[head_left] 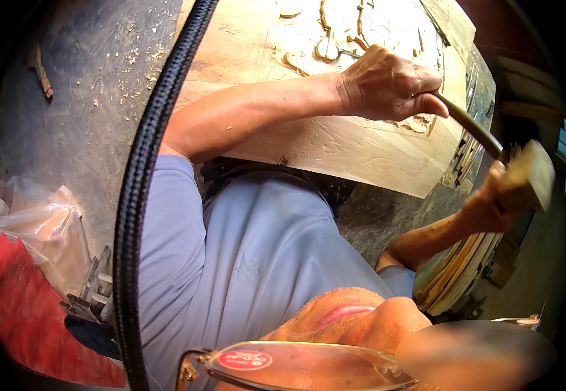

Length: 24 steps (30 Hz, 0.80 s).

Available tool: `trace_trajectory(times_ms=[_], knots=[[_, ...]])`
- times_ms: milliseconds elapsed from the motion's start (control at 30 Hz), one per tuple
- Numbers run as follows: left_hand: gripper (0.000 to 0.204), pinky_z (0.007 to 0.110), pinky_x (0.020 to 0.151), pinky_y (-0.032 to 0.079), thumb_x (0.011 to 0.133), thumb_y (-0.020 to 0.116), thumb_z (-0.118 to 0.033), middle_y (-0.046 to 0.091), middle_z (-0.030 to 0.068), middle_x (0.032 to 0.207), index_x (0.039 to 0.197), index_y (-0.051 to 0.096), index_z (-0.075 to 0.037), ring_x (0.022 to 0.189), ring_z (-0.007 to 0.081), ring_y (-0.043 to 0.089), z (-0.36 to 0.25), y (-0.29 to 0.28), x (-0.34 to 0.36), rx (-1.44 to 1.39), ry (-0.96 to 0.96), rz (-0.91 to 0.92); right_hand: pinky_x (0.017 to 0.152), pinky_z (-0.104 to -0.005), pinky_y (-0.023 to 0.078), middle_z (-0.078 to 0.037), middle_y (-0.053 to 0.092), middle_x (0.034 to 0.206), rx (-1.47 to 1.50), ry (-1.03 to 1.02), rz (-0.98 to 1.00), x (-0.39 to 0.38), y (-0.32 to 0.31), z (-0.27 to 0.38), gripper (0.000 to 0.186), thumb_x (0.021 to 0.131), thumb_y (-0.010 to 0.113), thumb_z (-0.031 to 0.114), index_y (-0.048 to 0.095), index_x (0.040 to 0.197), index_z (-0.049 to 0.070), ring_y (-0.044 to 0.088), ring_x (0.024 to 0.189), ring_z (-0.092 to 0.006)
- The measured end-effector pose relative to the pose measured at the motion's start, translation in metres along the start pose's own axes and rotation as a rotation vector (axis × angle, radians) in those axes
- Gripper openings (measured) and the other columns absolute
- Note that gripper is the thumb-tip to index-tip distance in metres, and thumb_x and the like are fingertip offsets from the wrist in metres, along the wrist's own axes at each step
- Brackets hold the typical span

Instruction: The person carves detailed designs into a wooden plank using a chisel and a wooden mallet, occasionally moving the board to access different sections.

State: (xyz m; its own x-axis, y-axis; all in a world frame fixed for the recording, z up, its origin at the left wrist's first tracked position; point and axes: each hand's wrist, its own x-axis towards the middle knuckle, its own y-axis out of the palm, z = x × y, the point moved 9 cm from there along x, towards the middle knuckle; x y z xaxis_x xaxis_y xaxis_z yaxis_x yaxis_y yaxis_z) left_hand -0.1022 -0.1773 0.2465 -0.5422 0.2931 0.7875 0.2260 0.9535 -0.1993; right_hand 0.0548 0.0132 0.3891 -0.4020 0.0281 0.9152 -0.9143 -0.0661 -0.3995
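Note:
My left hand (394,85) is closed round a carving chisel (468,124). Its long handle slants toward the lower right, and a thin dark shaft comes out on the other side of the fist, over the carved pattern (326,47). In my right hand (489,203) is a wooden mallet (529,176), its pale block head smeared by motion. The mallet head is close to the far end of the chisel handle; whether they touch I cannot tell. Under my left hand lies a broad wooden panel (354,156) with curved, cut-out shapes and chips.
Several more carving tools (468,140) lie along the panel's right edge. Stacked curved boards (459,277) stand by my right elbow. On the left are a grey surface with shavings (100,72), a short stick (40,70), plastic bags (32,215) and a red sheet (32,313). A black braided cord (141,189) crosses the view.

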Motion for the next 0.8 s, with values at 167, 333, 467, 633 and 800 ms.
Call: trace_trajectory(times_ms=[167, 333, 467, 633, 800], knots=[[0.058, 0.042, 0.051, 0.048, 0.102, 0.057, -0.063, 0.056, 0.0096, 0.064, 0.078, 0.058, -0.010, 0.057, 0.0300, 0.062, 0.009, -0.010, 0.001, 0.004, -0.041, -0.058, 0.068, -0.0320, 0.059, -0.018, 0.072, 0.094, 0.484, 0.313, -0.372, 0.034, -0.031, -0.045, 0.025, 0.086, 0.078, 0.012, 0.069, 0.102, -0.003, 0.072, 0.080, -0.0245], [0.057, 0.041, 0.054, 0.048, 0.106, 0.056, -0.058, 0.056, 0.0111, 0.063, 0.080, 0.062, -0.007, 0.057, 0.0312, 0.061, 0.017, -0.013, 0.004, -0.062, -0.096, -0.082, 0.076, -0.0317, 0.061, -0.016, 0.076, 0.102, -0.065, -0.036, 0.133, 0.029, 0.024, 0.000, 0.041, 0.084, 0.083, 0.020, 0.071, 0.120, 0.005, 0.074, 0.085, -0.0206], [0.058, 0.041, 0.053, 0.047, 0.108, 0.053, -0.057, 0.054, 0.0108, 0.063, 0.081, 0.064, -0.007, 0.056, 0.0300, 0.060, 0.011, -0.009, -0.003, -0.082, -0.066, -0.089, 0.078, -0.0324, 0.060, -0.016, 0.076, 0.106, 0.442, 0.300, -0.049, 0.028, 0.001, -0.041, 0.037, 0.081, 0.083, 0.008, 0.072, 0.116, 0.004, 0.074, 0.090, -0.0210], [0.057, 0.039, 0.050, 0.046, 0.109, 0.054, -0.054, 0.053, 0.0098, 0.063, 0.081, 0.063, -0.006, 0.053, 0.0282, 0.057, 0.003, -0.010, -0.005, -0.094, -0.034, -0.077, 0.082, -0.0315, 0.060, -0.010, 0.079, 0.111, -0.285, -0.036, 0.230, 0.008, 0.018, 0.004, 0.038, 0.082, 0.086, 0.010, 0.074, 0.118, 0.005, 0.075, 0.093, -0.0148], [0.051, 0.037, 0.050, 0.048, 0.107, 0.057, -0.052, 0.054, 0.0071, 0.066, 0.085, 0.064, -0.007, 0.053, 0.0248, 0.058, -0.027, 0.016, -0.044, -0.008, 0.101, 0.076, 0.074, -0.0292, 0.059, -0.014, 0.073, 0.101, 0.471, 0.539, 0.051, -0.079, -0.027, -0.053, 0.049, 0.086, 0.076, -0.001, 0.060, 0.131, -0.011, 0.070, 0.079, -0.0180]])
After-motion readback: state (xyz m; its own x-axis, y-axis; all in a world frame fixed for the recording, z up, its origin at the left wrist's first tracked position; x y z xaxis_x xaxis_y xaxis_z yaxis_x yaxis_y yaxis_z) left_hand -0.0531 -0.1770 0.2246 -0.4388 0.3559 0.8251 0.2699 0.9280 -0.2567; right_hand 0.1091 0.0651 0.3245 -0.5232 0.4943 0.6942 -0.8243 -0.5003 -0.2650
